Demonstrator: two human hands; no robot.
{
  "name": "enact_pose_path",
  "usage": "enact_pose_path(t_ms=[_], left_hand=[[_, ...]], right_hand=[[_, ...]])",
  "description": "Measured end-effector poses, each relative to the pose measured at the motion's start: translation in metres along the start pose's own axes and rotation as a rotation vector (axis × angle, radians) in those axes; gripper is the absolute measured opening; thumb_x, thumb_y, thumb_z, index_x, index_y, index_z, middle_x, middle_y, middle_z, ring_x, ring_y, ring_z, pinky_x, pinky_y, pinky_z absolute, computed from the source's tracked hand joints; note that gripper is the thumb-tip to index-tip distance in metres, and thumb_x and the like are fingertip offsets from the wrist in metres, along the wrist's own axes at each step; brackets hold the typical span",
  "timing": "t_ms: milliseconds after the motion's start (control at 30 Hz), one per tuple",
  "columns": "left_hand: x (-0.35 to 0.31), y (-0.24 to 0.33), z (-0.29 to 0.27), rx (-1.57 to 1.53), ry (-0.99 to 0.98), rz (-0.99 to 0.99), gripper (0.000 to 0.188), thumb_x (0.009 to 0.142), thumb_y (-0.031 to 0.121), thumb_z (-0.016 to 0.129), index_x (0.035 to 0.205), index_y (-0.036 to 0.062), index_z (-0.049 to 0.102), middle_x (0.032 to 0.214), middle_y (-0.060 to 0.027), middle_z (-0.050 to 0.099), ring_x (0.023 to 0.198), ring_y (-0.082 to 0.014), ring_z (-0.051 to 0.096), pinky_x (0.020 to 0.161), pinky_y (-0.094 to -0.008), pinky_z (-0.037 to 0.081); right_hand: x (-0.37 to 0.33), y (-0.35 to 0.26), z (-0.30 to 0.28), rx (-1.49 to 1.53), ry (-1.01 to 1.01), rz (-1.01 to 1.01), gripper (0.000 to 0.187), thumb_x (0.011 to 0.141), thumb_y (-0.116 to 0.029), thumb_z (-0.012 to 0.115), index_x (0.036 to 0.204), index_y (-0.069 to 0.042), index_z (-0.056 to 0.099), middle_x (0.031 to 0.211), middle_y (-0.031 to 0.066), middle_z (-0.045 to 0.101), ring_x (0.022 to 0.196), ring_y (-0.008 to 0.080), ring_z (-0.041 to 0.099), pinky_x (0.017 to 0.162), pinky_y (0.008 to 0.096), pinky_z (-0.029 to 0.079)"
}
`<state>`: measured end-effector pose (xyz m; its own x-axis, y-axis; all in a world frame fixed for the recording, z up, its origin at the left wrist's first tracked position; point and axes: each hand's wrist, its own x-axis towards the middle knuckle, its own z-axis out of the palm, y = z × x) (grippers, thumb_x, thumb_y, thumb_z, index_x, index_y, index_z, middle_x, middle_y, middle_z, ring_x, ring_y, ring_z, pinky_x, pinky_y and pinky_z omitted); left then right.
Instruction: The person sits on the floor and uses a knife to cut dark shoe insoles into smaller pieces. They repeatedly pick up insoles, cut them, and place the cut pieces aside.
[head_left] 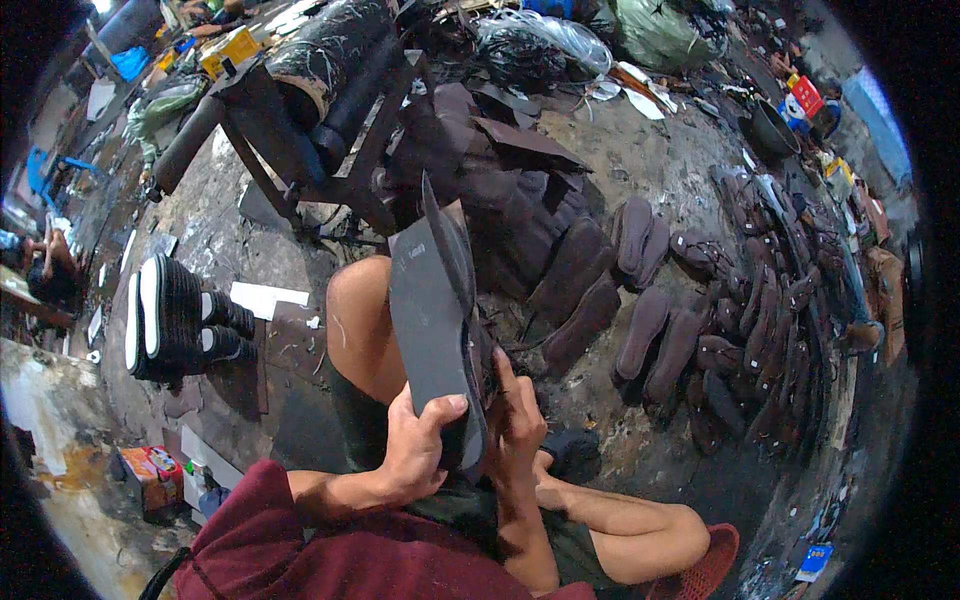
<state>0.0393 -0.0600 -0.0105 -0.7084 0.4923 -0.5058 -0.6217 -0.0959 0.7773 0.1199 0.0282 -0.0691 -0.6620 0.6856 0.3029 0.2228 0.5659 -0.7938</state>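
Observation:
My left hand (418, 440) is closed on the lower end of a flat dark grey sole sheet (428, 310), its thumb pressed on the face. The sheet stands nearly upright over my lap, its upper end pointing away from me. Behind its right edge, a thin dark layer curls away from it at the top. My right hand (515, 408) is on the far right side, fingers closed round a dark brown piece that looks like a sandal's sole or strap; the sheet partly hides it. Just beyond, brown shoe soles (580, 265) lie piled on the floor.
At left stands a stack of black sandals with white-edged soles (160, 315). Several brown sandals (760, 300) lie in rows at right. A metal stand with rollers (300, 120) rises ahead. A small patterned box (155, 478) sits at lower left.

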Motion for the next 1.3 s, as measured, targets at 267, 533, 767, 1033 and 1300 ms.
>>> enact_pose_path(t_ms=[267, 533, 767, 1033, 1300], left_hand=[[0.006, -0.007, -0.014, -0.028, -0.058, 0.073, 0.045, 0.075, 0.020, 0.065, 0.113, -0.0003, 0.052, 0.093, -0.0092, 0.064, 0.076, -0.0196, 0.064, 0.068, -0.0336, 0.056], [-0.002, 0.000, -0.012, -0.114, -0.119, 0.003, 0.039, 0.078, 0.016, 0.069, 0.111, 0.0013, 0.054, 0.097, -0.0043, 0.059, 0.086, -0.0142, 0.057, 0.081, -0.0301, 0.048], [0.002, -0.013, -0.033, 0.183, -0.293, 0.050, 0.055, 0.074, 0.018, 0.079, 0.118, -0.0005, 0.053, 0.105, -0.0058, 0.061, 0.098, -0.0159, 0.058, 0.088, -0.0307, 0.047], [0.043, 0.071, -0.052, 0.278, -0.290, -0.023, 0.034, 0.091, 0.022, 0.066, 0.117, 0.0009, 0.059, 0.101, -0.0050, 0.067, 0.091, -0.0137, 0.064, 0.083, -0.0304, 0.053], [0.038, 0.076, -0.058, 0.078, -0.356, -0.254, 0.026, 0.091, 0.021, 0.068, 0.108, 0.0020, 0.061, 0.096, -0.0051, 0.068, 0.082, -0.0139, 0.067, 0.075, -0.0304, 0.056]], right_hand=[[0.050, -0.025, -0.002, -0.049, 0.006, -0.074, 0.044, 0.094, -0.006, 0.048, 0.137, -0.018, 0.054, 0.079, 0.0126, 0.053, 0.064, 0.0315, 0.055, 0.057, 0.0414, 0.045], [0.066, -0.036, -0.006, -0.117, -0.057, -0.030, 0.044, 0.095, -0.009, 0.049, 0.138, -0.021, 0.052, 0.085, 0.0136, 0.058, 0.071, 0.0332, 0.060, 0.062, 0.0424, 0.048], [0.090, -0.028, -0.017, 0.030, -0.095, -0.078, 0.045, 0.097, -0.011, 0.049, 0.141, -0.023, 0.048, 0.087, 0.0135, 0.059, 0.071, 0.0337, 0.060, 0.062, 0.0418, 0.050], [-0.011, -0.041, -0.030, 0.212, -0.210, 0.064, 0.041, 0.092, -0.008, 0.056, 0.132, -0.013, 0.057, 0.088, 0.0119, 0.060, 0.073, 0.0296, 0.059, 0.067, 0.0382, 0.048], [-0.126, 0.033, -0.053, 0.057, -0.136, 0.020, 0.039, 0.086, -0.010, 0.059, 0.125, -0.011, 0.063, 0.088, 0.0107, 0.061, 0.080, 0.0297, 0.059, 0.071, 0.0407, 0.048]])
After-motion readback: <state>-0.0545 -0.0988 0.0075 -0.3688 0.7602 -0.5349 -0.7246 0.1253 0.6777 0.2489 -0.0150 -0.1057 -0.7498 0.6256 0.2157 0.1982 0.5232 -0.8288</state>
